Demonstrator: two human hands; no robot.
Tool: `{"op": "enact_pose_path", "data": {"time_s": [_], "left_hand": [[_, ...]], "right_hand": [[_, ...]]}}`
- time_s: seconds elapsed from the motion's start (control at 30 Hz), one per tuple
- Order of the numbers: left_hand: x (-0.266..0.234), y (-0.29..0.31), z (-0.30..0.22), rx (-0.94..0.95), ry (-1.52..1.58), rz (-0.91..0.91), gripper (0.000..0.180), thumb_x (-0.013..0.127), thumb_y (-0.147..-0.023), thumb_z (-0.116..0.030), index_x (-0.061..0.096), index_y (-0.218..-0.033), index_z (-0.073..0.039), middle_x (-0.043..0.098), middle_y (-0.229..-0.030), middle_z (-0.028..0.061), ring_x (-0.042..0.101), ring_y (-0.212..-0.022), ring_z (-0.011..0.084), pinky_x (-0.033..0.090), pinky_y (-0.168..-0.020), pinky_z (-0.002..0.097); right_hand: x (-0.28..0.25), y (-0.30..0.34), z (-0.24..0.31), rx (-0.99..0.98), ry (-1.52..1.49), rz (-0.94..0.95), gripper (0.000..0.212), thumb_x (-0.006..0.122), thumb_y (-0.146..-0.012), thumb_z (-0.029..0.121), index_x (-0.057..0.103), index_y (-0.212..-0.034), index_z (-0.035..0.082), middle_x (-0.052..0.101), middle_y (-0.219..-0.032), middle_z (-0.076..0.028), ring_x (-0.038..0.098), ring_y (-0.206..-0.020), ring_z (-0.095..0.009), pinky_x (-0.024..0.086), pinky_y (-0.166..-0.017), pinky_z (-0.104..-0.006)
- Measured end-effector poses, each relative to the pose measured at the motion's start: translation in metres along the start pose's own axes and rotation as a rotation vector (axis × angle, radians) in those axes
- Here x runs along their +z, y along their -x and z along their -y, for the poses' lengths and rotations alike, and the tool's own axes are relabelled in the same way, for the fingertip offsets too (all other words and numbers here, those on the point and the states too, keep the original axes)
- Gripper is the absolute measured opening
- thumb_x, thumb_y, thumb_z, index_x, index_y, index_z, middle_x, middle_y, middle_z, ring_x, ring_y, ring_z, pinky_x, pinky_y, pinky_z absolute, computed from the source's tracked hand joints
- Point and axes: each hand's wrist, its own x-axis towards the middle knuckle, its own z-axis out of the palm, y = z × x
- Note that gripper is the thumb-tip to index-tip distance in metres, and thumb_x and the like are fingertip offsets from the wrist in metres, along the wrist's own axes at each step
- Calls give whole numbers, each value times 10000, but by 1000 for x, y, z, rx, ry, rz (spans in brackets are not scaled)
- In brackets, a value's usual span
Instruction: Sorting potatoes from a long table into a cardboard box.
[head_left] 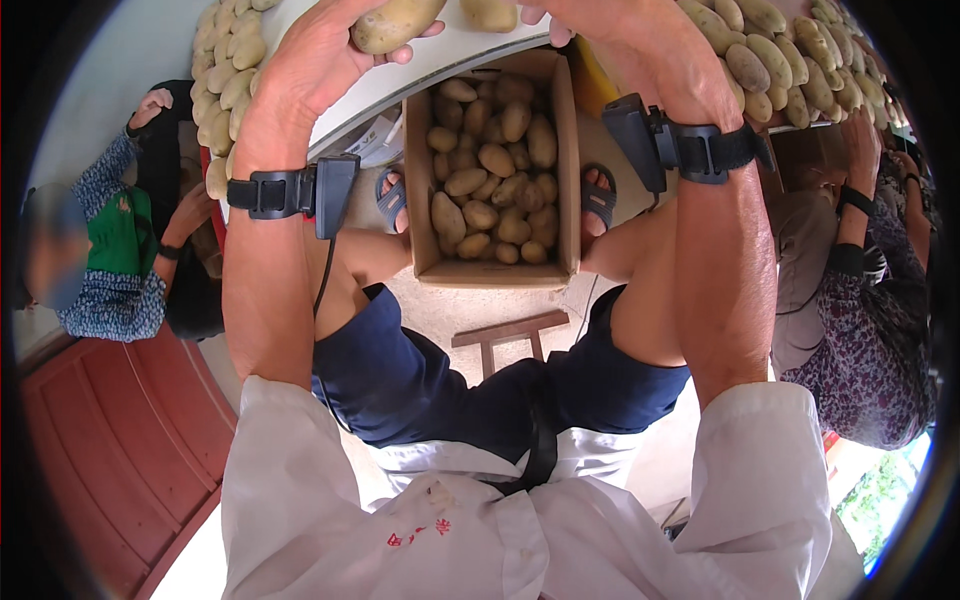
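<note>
Potatoes are piled in an open cardboard box, set on the floor between sandalled feet. Beyond it, over the edge of a white tabletop, one pale oblong potato is grasped by the left hand. A second potato is seen between the hands. The right hand is largely cut off by the upper edge; whether anything is gripped cannot be told. Were the left fingers loosened, the smooth potato could be dropped past the edge and bruised. Farther out, a left heap and a right heap are seen; loose outer potatoes could be dislodged by a knock. Co-workers are glimpsed at both sides.
</note>
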Motion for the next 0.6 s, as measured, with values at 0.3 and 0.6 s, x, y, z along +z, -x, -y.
{"op": "enact_pose_path", "data": {"time_s": [0.3, 0.6], "left_hand": [[-1, 15, 20, -175, -926, 663, 589, 654, -945, -483, 639, -1335, -42, 683, -1248, 85, 629, -1126, 182, 513, -944, 332], [-12, 26, 24, -280, -978, 333, 398, 629, -974, -301, 694, -1209, 14, 724, -1172, 109, 681, -1037, 196, 522, -900, 310]], "right_hand": [[-9, 5, 4, -38, 68, 32, 333, 641, -952, 261, 706, -953, -66, 692, -744, -162, 689, -653, -223, 544, -607, -349], [-9, 17, 18, -99, 79, 6, 277, 625, -927, 216, 702, -893, -48, 680, -705, -180, 677, -624, -258, 526, -590, -364]]}}
